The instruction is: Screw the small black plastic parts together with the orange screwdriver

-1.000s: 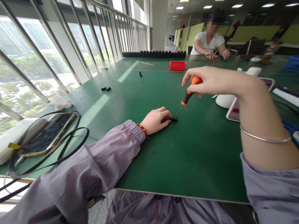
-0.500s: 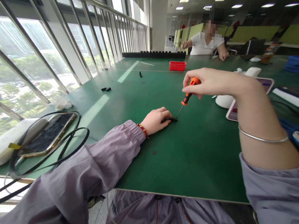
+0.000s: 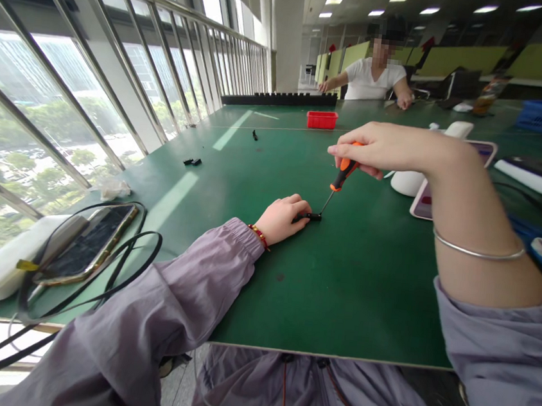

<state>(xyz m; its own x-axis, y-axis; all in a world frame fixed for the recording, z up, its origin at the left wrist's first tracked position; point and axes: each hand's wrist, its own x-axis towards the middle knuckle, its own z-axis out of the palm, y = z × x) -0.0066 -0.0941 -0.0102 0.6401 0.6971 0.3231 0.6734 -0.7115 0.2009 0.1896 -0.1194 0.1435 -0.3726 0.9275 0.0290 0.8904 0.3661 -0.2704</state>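
Observation:
My left hand [image 3: 283, 220] rests on the green table, its fingers closed on a small black part [image 3: 314, 217] that lies flat there. Much of that part is hidden under the fingers. Above and to the right, my right hand [image 3: 366, 147] grips the orange and black handle of a screwdriver [image 3: 340, 177] from the top, thumb and fingers around it. The screwdriver leans, and its thin metal tip meets the exposed right end of the black part.
Small black pieces [image 3: 192, 162] and another black piece [image 3: 255, 135] lie on the table [image 3: 349, 289]. Farther back are a red bin [image 3: 321, 120] and a long black strip [image 3: 282, 99]. Phone [image 3: 87, 245] and cables sit left; a white stand [image 3: 406, 182] right. A person [image 3: 373, 81] sits opposite.
My right hand's fingers have shifted and straightened somewhat around the screwdriver handle. My left hand and the black part have stayed put. The person opposite has lowered one arm.

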